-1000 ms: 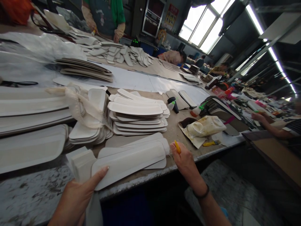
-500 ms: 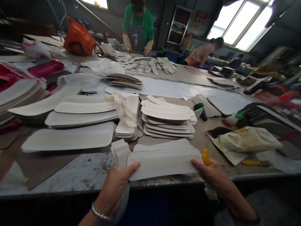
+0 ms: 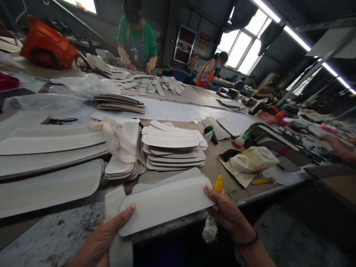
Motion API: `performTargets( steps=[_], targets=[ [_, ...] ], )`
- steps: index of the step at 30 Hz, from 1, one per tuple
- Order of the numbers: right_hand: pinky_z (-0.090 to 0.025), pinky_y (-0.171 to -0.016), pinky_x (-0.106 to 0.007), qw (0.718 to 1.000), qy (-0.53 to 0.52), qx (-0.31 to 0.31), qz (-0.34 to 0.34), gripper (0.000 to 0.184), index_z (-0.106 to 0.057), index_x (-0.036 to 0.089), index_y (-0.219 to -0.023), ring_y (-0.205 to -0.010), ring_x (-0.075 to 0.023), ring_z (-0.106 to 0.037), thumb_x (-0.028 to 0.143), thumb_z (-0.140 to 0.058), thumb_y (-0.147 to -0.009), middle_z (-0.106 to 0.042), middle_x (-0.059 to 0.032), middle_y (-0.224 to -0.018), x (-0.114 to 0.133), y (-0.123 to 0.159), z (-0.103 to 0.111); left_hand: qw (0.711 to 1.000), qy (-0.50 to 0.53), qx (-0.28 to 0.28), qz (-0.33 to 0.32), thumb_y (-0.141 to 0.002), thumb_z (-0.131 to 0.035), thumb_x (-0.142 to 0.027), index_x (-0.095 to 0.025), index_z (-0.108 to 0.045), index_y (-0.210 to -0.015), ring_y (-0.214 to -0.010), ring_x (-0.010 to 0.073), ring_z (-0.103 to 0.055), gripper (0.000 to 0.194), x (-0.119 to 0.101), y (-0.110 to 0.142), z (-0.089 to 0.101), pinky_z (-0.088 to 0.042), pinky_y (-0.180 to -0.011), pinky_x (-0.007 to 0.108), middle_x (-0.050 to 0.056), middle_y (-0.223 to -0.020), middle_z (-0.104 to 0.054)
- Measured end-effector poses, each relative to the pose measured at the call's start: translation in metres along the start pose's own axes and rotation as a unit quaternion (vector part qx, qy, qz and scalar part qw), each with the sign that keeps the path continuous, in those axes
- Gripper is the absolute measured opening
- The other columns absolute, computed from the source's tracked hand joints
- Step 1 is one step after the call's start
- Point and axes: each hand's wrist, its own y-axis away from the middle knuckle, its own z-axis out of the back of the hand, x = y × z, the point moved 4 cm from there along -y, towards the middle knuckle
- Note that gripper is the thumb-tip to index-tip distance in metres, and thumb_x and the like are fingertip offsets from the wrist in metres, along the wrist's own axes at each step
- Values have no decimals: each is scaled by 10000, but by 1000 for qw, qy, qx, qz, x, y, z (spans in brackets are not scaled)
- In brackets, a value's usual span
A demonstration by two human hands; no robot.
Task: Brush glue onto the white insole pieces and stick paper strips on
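A long white panel (image 3: 167, 205) with rounded corners is held in front of me, tilted up to the right. My left hand (image 3: 104, 233) is closed on its left end, thumb on top. A pale strip (image 3: 114, 200) runs behind that hand and hangs below it; whether the fingers grip it I cannot tell. At the right end, my right hand (image 3: 228, 211) pinches the panel. The same hand also holds a brush with a yellow handle (image 3: 218, 183); its bristle end, caked in whitish stuff, hangs below the fingers. More white panels (image 3: 191, 173) lie just behind the held one.
Stacks of white panels (image 3: 172, 141) stand beyond my hands, with more (image 3: 52, 185) at left. A glue-stained plastic container (image 3: 253, 161) and another yellow-handled brush (image 3: 261, 181) lie at right. Across the table, a person in green (image 3: 137, 40) handles grey pieces (image 3: 150, 83). An arm (image 3: 339, 146) reaches in at far right.
The view has swung to the right. The panel now tilts up to the right, and the right hand has turned so that the brush's bristle end shows more plainly.
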Motion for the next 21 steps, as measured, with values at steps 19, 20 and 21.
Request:
performTargets(
  steps=[19, 20, 21],
  targets=[
    [-239, -419, -204, 977, 208, -22, 30, 426, -546, 170, -633, -425, -55, -340, 529, -764, -562, -463, 69, -482, 9, -4, 5, 990, -93, -86, -56, -505, -857, -240, -189, -666, -999, -651, 268, -708, 531, -18, -8, 14, -603, -557, 300, 32, -697, -751],
    [-272, -442, -204, 975, 216, -24, 37, 390, -569, 163, -647, -459, -63, -375, 478, -781, -555, -500, 57, -522, 10, -4, 4, 990, -97, -83, -63, -489, -868, -254, -192, -657, -1037, -671, 280, -711, 591, -19, -8, 14, -610, -575, 319, 38, -719, -755],
    [-289, -457, -204, 975, 217, -25, 42, 363, -580, 159, -650, -481, -68, -390, 444, -785, -557, -518, 51, -547, 11, -3, 4, 989, -103, -81, -70, -473, -879, -262, -195, -644, -1078, -680, 291, -712, 652, -19, -8, 15, -613, -582, 336, 42, -736, -757]
  ],
)
